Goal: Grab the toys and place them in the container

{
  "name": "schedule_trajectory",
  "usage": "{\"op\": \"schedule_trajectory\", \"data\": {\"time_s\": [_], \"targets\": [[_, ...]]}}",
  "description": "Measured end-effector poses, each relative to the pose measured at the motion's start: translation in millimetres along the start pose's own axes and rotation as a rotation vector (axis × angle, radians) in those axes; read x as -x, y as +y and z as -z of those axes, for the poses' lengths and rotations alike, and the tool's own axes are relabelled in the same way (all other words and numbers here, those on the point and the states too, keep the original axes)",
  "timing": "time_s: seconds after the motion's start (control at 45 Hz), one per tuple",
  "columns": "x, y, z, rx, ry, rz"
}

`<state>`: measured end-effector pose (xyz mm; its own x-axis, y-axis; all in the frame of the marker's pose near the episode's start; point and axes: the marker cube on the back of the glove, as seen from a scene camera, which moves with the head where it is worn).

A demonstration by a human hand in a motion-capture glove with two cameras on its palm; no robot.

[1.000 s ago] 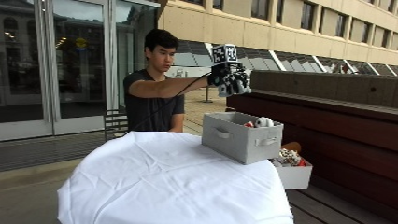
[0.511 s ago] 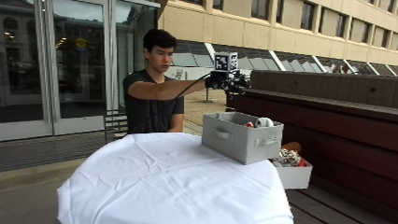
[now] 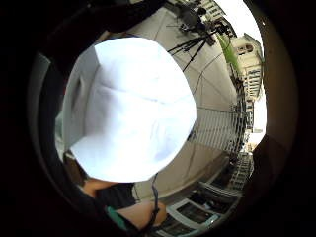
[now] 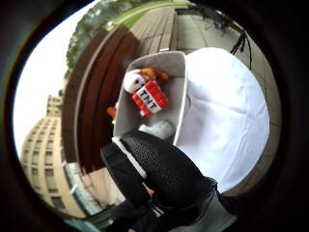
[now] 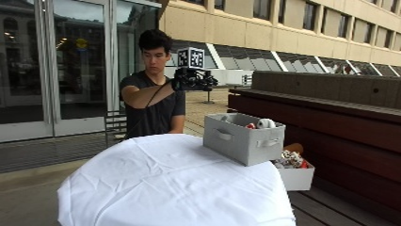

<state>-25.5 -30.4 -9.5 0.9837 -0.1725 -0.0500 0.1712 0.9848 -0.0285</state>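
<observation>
Round counter (image 5: 169, 183) draped in a white cloth, seen from the near side, with a person standing at its far edge. Grey fabric rectangular container (image 5: 243, 138) with handle slots, set at the right edge of the counter. Inside the container: a red block toy printed "TNT" (image 4: 150, 97), a white rounded toy with an orange part (image 4: 137, 79) just beside it, and a pale toy (image 4: 157, 128) partly hidden beneath the glove. Tops of white and red toys (image 5: 260, 124) showing above the container rim in the outside view. Black-gloved right hand (image 5: 193, 79) raised at chest height, above and to the left of the container, well apart from it. Grip closed into a curl, with nothing visible between the fingers (image 4: 164, 169). Small white open box (image 5: 294, 175) lower and to the right of the counter, beside a dark wooden bench wall, holding an assortment of small mixed-colour toys (image 5: 289, 159). Bare left hand (image 3: 148, 213) low beside the near edge of the cloth in the little-finger palm view.
</observation>
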Motion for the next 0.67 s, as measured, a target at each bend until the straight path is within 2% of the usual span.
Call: {"op": "schedule_trajectory", "data": {"time_s": [0.267,0.666], "targets": [[-91.0,51.2,-30.4,-0.026,0.061,-0.116],[-127.9,77.9,-64.9,-0.009,0.059,-0.143]]}}
